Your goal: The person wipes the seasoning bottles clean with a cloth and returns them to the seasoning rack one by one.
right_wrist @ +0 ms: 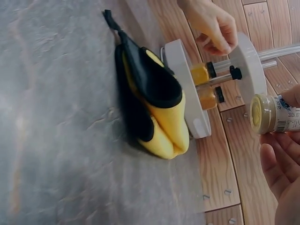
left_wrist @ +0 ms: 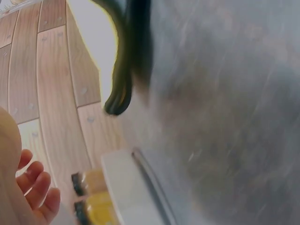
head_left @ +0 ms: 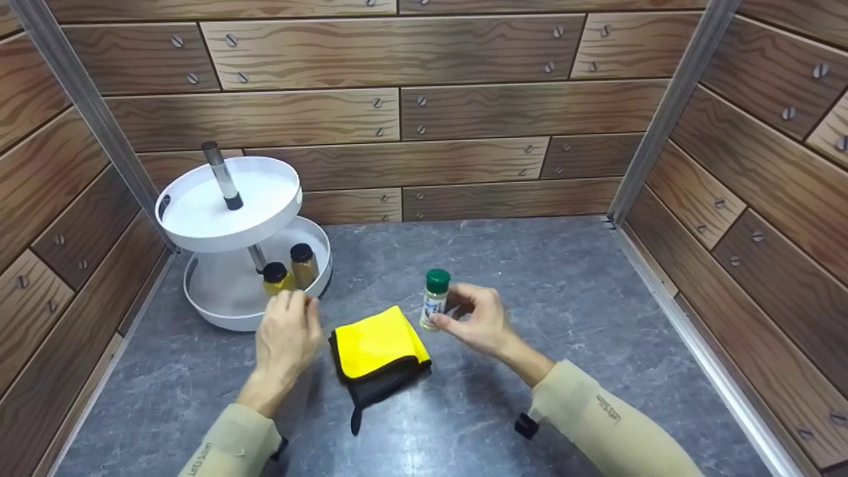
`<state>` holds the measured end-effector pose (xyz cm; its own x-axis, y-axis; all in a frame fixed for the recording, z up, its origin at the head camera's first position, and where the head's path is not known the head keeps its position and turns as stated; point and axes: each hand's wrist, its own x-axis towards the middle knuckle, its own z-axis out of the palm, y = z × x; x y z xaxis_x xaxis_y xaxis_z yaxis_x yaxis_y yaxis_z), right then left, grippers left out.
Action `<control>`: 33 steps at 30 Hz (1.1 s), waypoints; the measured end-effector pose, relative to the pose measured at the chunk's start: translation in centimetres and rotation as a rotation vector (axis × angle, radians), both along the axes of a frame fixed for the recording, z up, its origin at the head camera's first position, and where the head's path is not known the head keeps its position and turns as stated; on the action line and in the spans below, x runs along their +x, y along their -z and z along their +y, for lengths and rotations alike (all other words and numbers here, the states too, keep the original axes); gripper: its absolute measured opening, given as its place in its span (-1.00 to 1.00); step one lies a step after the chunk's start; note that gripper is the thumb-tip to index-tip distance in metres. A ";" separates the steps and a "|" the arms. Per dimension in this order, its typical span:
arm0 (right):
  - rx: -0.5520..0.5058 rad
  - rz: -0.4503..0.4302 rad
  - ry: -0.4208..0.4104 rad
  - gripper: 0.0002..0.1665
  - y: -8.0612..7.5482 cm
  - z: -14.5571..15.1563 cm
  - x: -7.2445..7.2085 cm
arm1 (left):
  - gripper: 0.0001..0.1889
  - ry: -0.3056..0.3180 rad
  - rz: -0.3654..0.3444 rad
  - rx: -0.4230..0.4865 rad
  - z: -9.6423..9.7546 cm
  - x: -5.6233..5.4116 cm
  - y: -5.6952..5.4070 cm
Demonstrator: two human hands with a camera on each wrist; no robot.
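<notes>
My right hand grips a small spice jar with a green cap and a printed label, holding it upright. In the right wrist view the jar's round base shows, raised off the table. My left hand hovers in front of a white two-tier turntable, its fingers loosely curled around nothing. On the lower tier stand a yellow spice jar and a brownish spice jar, both with black caps. Between the hands lies a folded yellow and black cloth.
The turntable's upper tier overhangs part of the lower one, with a metal post through it. Wood-patterned walls enclose the grey marbled table at the back and sides.
</notes>
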<state>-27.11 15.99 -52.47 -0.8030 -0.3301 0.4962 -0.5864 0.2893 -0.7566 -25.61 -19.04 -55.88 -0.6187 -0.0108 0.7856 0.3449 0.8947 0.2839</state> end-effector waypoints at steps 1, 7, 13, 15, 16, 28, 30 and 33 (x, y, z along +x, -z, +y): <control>-0.001 0.007 0.001 -0.59 -0.2 -0.3 -0.2 | -0.85 0.002 0.012 -0.009 -0.3 -0.1 -0.4; -0.005 0.054 -0.004 -0.58 -1.8 -2.2 -1.8 | -0.81 -0.016 0.049 -0.095 -2.1 -1.2 -2.4; 0.020 0.083 -0.017 -0.56 -4.1 -4.5 -3.2 | -0.72 -0.085 -0.005 -0.153 -4.0 -2.0 -4.5; 0.030 0.093 -0.020 -0.56 -4.8 -5.3 -3.8 | -0.71 -0.110 -0.011 -0.158 -4.6 -2.2 -5.2; 0.034 0.099 -0.019 -0.56 -5.1 -5.8 -4.1 | -0.70 -0.123 -0.005 -0.158 -4.9 -2.4 -5.6; 0.134 0.114 -0.015 -0.57 -7.8 -11.8 -7.8 | -0.68 -0.220 0.073 -0.129 -7.6 -4.6 -8.1; 0.186 0.130 -0.008 -0.58 -8.2 -12.7 -8.4 | -0.66 -0.245 0.055 -0.116 -7.9 -5.0 -8.3; 0.265 0.157 0.008 -0.59 -8.8 -13.9 -9.3 | -0.63 -0.276 0.010 -0.086 -8.4 -5.4 -8.5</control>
